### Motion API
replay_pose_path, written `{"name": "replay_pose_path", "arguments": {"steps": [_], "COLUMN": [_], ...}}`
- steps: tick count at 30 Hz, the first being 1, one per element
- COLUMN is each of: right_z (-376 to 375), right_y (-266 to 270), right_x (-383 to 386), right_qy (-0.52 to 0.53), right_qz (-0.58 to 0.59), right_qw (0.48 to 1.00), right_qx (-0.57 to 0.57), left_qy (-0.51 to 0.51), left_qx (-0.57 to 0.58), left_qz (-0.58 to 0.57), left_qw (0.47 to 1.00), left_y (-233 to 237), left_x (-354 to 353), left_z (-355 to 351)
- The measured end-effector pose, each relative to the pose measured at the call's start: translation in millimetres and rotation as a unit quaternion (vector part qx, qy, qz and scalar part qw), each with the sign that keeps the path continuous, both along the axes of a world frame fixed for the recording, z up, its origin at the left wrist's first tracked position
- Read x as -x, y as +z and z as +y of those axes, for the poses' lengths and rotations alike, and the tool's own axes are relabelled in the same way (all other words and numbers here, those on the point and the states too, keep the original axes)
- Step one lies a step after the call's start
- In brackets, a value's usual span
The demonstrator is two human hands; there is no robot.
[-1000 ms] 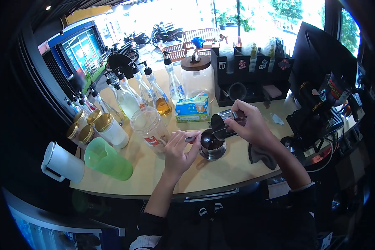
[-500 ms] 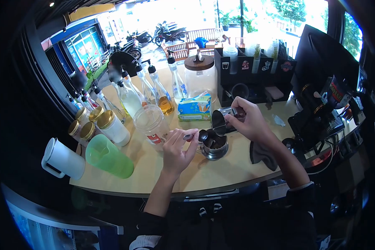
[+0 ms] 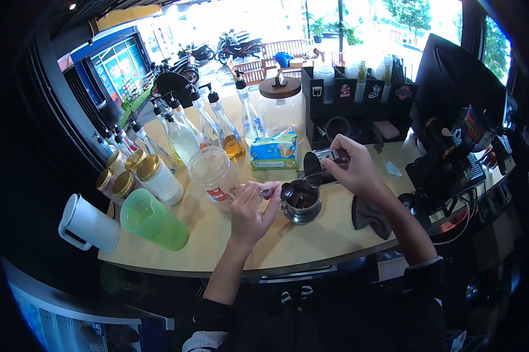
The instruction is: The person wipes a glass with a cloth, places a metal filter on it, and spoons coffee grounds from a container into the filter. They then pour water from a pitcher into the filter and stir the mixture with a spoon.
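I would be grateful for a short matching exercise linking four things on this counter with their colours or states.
Things:
1. spoon
2. metal pot
3. pitcher right of the white jug
4. packet behind the metal pot

Colours or states:
A. translucent green
B. mostly blue, printed
C. held in the left hand
D. uncovered, dark contents visible

Pairs: 1-C, 2-D, 3-A, 4-B

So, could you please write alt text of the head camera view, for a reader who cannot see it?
A person's left hand holds a spoon by the rim of a metal pot on a pale counter; the right hand holds a dark, shiny item, partly hidden, over the pot. Nearby stand a green jug, a clear jar and pump bottles.
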State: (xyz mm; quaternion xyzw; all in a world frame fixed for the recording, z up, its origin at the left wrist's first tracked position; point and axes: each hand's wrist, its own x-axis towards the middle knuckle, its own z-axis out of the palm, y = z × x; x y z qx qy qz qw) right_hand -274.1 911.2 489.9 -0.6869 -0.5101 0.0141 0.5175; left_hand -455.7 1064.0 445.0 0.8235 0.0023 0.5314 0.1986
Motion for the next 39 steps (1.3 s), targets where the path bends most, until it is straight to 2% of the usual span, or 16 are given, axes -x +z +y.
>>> {"name": "replay_pose_path", "arguments": {"steps": [24,30,39], "right_z": [-7,-8,-24], "right_y": [8,11,15], "right_x": [19,25,28], "right_qy": [0.016,0.033,0.008], "right_qz": [0.019,0.005,-0.026], "right_qw": [1.0,0.999,0.999], "right_qx": [0.0,-0.015,0.021], "left_qy": [0.002,0.002,0.001], "left_qx": [0.002,-0.002,0.009], "left_qz": [0.003,0.001,0.012], "left_qw": [1.0,1.0,1.0], "left_y": [-1,-1,-1], "left_x": [-1,-2,-3], "left_z": [-2,-2,-4]}}
